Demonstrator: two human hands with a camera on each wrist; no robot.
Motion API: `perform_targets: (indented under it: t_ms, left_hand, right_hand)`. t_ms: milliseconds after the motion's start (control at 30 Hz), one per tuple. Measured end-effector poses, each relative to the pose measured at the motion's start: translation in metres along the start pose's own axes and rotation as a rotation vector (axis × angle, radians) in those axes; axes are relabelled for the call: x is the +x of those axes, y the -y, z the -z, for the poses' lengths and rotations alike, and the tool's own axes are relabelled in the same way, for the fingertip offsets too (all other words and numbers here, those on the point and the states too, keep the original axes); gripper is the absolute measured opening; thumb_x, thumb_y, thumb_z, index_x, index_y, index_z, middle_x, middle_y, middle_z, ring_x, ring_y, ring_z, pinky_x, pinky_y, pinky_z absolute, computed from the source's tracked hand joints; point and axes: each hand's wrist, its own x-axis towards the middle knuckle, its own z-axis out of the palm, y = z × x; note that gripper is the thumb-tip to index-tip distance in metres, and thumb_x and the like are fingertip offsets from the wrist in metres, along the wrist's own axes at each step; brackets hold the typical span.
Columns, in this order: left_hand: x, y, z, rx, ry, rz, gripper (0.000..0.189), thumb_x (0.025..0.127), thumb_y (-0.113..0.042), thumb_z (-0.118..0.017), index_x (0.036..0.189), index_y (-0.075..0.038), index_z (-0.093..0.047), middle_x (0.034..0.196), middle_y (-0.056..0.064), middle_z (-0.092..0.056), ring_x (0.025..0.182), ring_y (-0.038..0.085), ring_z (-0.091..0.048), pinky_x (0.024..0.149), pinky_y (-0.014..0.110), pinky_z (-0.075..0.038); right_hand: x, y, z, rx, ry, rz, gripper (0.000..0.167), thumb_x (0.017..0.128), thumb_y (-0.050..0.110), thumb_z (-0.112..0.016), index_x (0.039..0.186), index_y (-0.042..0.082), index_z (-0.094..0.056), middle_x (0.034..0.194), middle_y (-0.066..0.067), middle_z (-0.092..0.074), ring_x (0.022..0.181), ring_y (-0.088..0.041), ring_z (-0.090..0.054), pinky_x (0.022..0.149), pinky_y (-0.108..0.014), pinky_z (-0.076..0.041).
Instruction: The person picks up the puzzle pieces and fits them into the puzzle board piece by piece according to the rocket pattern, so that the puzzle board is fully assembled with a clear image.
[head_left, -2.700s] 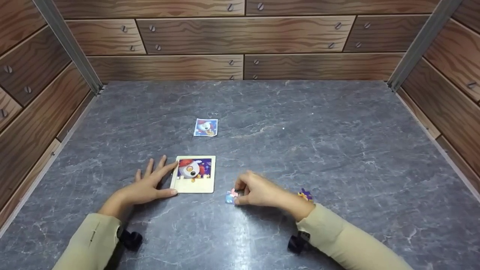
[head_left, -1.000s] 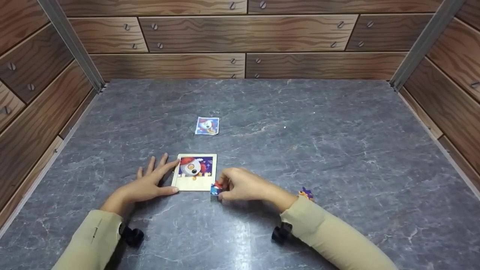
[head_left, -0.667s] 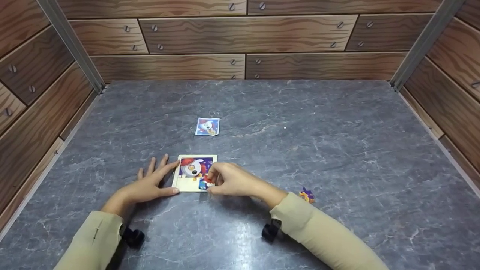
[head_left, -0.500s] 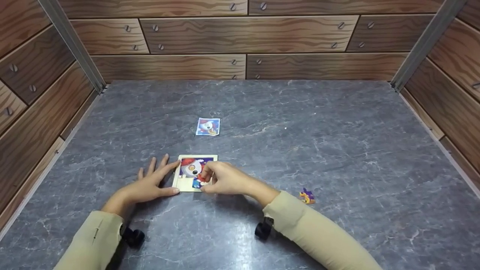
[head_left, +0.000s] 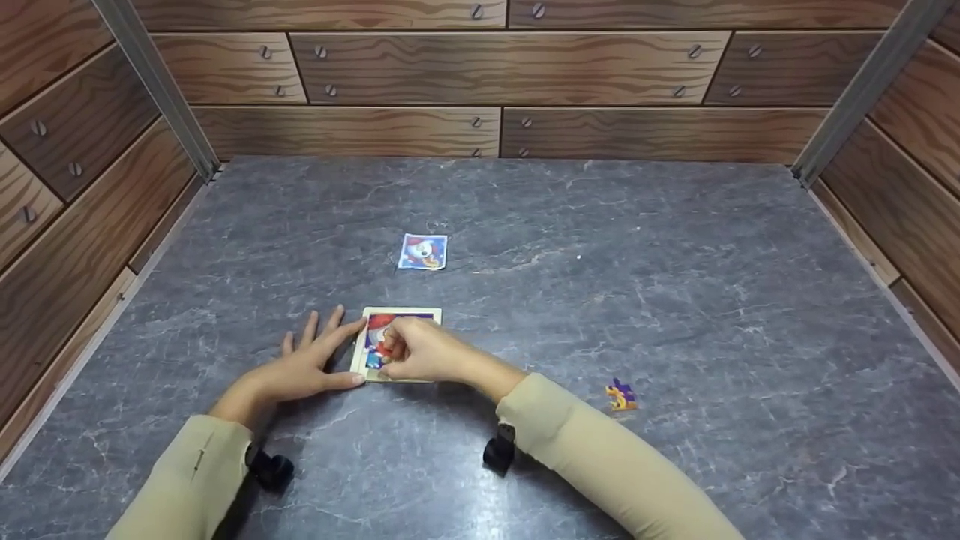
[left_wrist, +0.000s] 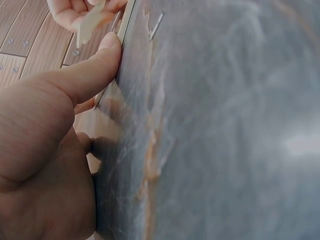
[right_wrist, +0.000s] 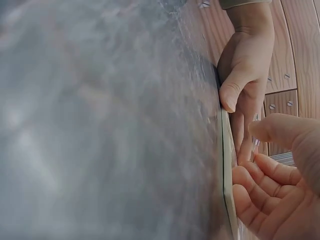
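A jigsaw puzzle board (head_left: 403,310) with a cream border lies on the table, its picture partly covered by my right hand (head_left: 429,352). Between thumb and fingertips that hand pinches a jigsaw piece (head_left: 373,360), blue and red on top, over the lower left of the board. In the left wrist view the piece (left_wrist: 90,24) appears edge-on and tilted, above the board's surface. My left hand (head_left: 304,370) lies with fingers spread on the table, thumb and index fingertip against the board's left edge. The right wrist view shows the left thumb (right_wrist: 232,95) right at the board's edge.
Another jigsaw piece (head_left: 622,395), purple and orange, lies alone to the right of the right forearm. Behind the board lies a small picture card (head_left: 424,252). Wood-patterned walls (head_left: 397,131) enclose the grey marbled table (head_left: 712,300) at the back and sides.
My right hand has lifted the jigsaw piece from the table right of the board and carried it left over the board's lower part. The left hand has kept its place at the edge.
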Motion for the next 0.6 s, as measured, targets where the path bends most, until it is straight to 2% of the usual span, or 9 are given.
perform_targets:
  t_ms: [200, 600]
  left_hand:
    - [0.001, -0.001, 0.001, -0.013, 0.004, -0.012, 0.083, 0.085, -0.051, -0.06, 0.151, -0.025, -0.016, 0.153, 0.013, 0.014, 0.133, 0.036, 0.027, 0.095, 0.064, 0.021]
    - [0.0, -0.002, 0.001, -0.009, 0.0, -0.009, 0.082, 0.085, -0.051, -0.06, 0.15, -0.024, -0.018, 0.153, 0.015, 0.014, 0.133, 0.038, 0.027, 0.094, 0.064, 0.022]
  right_hand:
    - [0.005, 0.001, -0.003, -0.083, 0.012, -0.001, 0.019, 0.072, 0.013, -0.074, 0.083, 0.003, -0.062, 0.07, 0.005, -0.054, 0.062, -0.004, -0.049, 0.058, -0.014, -0.041]
    - [0.011, 0.002, -0.007, -0.162, 0.064, -0.086, 0.024, 0.075, 0.022, -0.075, 0.091, 0.008, -0.063, 0.076, 0.006, -0.054, 0.069, -0.006, -0.051, 0.064, -0.018, -0.041]
